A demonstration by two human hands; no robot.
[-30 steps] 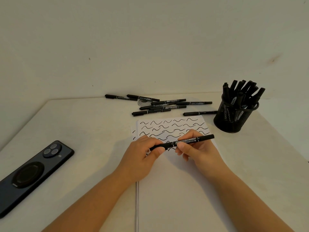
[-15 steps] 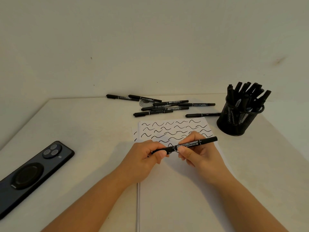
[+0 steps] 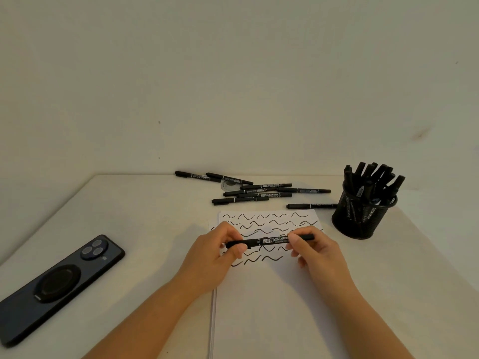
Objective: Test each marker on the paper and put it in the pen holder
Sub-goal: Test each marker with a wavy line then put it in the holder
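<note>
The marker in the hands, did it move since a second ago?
Barely. Both hands still grip the marker level above the paper: left hand on its left end, right hand near its right end. No cap has come off. The loose markers, holder and phone stayed put.

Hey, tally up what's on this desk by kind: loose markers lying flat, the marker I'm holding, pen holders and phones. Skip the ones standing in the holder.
Loose black markers lying flat on the table: 8
Black twin marker held between left hand and right hand: 1
Black mesh pen holder: 1
Dark smartphone, lying face down: 1
Total: 11
</note>
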